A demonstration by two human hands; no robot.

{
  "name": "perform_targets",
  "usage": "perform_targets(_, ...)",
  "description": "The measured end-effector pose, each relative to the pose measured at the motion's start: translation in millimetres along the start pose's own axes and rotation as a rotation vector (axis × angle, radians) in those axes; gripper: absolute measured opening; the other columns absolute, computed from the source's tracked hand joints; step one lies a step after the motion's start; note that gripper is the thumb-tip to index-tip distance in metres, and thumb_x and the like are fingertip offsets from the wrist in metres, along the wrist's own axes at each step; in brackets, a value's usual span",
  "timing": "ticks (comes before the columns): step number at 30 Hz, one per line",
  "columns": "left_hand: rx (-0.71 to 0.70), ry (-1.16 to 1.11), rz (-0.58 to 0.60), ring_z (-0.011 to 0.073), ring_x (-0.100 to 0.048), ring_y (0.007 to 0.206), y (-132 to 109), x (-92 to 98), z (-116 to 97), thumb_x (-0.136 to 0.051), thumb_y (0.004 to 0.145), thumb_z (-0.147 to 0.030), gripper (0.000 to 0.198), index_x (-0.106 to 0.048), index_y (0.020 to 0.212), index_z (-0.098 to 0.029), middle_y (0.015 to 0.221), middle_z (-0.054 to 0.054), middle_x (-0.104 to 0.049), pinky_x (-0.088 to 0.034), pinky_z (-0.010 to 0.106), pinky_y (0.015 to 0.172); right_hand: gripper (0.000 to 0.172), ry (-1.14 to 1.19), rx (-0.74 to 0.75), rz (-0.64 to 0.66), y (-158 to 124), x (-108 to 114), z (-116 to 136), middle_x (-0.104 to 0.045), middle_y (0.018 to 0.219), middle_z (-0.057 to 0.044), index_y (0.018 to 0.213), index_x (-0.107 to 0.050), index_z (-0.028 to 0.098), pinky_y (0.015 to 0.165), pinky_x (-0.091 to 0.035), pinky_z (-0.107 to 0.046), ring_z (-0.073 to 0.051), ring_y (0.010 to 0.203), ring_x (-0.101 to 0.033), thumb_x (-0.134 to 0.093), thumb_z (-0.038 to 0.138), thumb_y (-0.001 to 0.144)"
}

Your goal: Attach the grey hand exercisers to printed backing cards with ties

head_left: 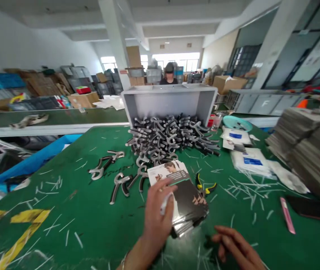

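My left hand [159, 212] lies on the left side of a stack of glossy printed cards [189, 198], fingers stretched over the top one. Something small and white shows between its thumb and fingers; I cannot make out what it is. My right hand [237, 245] hovers low at the front right, fingers apart and slightly bent, holding nothing visible. Just beyond the stack is a big heap of grey-and-black two-handled plier-like tools [171, 137]. Several lie loose to the left, one of them a single tool [119, 185]. Small yellow-and-black cutters [205, 187] sit right of the stack.
A grey crate [168, 101] tipped on its side backs the heap. White packets [250, 161], a pink cutter knife [287, 215], a dark flat object [314, 208] and stacked grey cardboard [300, 138] are at right. White strips litter the green table [92, 225]. A person [169, 75] is beyond the crate.
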State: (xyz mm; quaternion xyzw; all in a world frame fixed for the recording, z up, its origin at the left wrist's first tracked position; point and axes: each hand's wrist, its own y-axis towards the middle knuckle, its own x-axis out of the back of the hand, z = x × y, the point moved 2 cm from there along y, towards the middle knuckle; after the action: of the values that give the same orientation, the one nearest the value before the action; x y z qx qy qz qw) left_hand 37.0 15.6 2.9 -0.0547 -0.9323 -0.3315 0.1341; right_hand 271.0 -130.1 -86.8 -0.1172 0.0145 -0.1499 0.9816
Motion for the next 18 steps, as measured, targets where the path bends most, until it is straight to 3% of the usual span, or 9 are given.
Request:
perform_targets(2,0.328,0.013,-0.211,0.0283,-0.038,0.142,12.4,4.6,31.1,-0.061,0.091,-0.030,0.042,-0.052,0.132,-0.032,0.148,0.007,-0.047,-0.031,0.047,0.116,0.041,-0.006,0.077,-0.173,24.5,22.3,18.3,-0.073,0.105,-0.010,0.117,-0.066,0.024,0.076,-0.057,-0.037,-0.023,0.078,-0.068,-0.060,0.053,0.089)
perform_targets(3,0.480,-0.029,-0.246,0.0291,-0.037,0.142,14.9,5.2,44.7,-0.064,0.089,-0.035,0.049,-0.048,0.135,-0.031,0.151,0.007,-0.044,-0.032,0.046,0.116,0.043,-0.002,0.111,-0.196,40.4,27.1,27.2,-0.072,0.112,-0.011,0.121,-0.064,0.024,0.083,-0.057,-0.040,-0.025,0.086,-0.069,-0.059,0.053,0.090)
perform_targets(5,0.760,-0.220,-0.184,0.0311,-0.048,0.135,14.3,0.6,64.1,-0.067,0.086,-0.041,0.058,-0.045,0.138,-0.028,0.148,0.010,-0.048,-0.043,0.046,0.108,0.049,-0.003,0.158,-0.104,74.6,23.5,42.5,-0.066,0.126,-0.014,0.131,-0.058,0.023,0.098,-0.051,-0.045,-0.028,0.107,-0.066,-0.054,0.053,0.093)
perform_targets(8,1.090,-0.555,0.020,0.0323,-0.069,0.105,6.1,-17.1,70.4,-0.070,0.083,-0.044,0.064,-0.045,0.138,-0.023,0.126,0.015,-0.065,-0.056,0.044,0.086,0.056,-0.159,0.193,0.144,114.0,-2.3,53.6,-0.057,0.141,-0.013,0.142,-0.051,0.023,0.115,-0.033,-0.051,-0.029,0.131,-0.051,-0.050,0.054,0.095)
perform_targets(10,1.157,-0.658,0.052,0.0300,-0.072,0.094,3.8,-28.3,66.2,-0.073,0.081,-0.041,0.070,-0.043,0.141,-0.022,0.118,0.014,-0.069,-0.058,0.041,0.078,0.058,-0.302,0.229,0.235,124.6,-19.2,51.2,-0.050,0.148,-0.010,0.145,-0.049,0.025,0.119,-0.023,-0.053,-0.028,0.139,-0.041,-0.047,0.055,0.095)
perform_targets(12,1.138,-0.703,0.040,0.0269,-0.072,0.092,6.3,-36.7,62.1,-0.076,0.079,-0.036,0.074,-0.041,0.144,-0.024,0.119,0.012,-0.069,-0.058,0.036,0.076,0.058,-0.381,0.271,0.260,123.6,-28.1,42.0,-0.045,0.152,-0.008,0.147,-0.045,0.026,0.120,-0.019,-0.054,-0.028,0.143,-0.034,-0.044,0.055,0.097)
perform_targets(18,1.119,-0.816,0.197,0.0199,-0.072,0.083,24.4,-54.2,62.3,-0.080,0.071,-0.025,0.072,-0.051,0.137,-0.023,0.124,0.010,-0.069,-0.055,0.026,0.069,0.054,-0.437,0.313,0.027,88.8,-13.2,1.6,-0.042,0.154,-0.005,0.149,-0.042,0.029,0.120,-0.021,-0.056,-0.030,0.144,-0.031,-0.040,0.050,0.099)
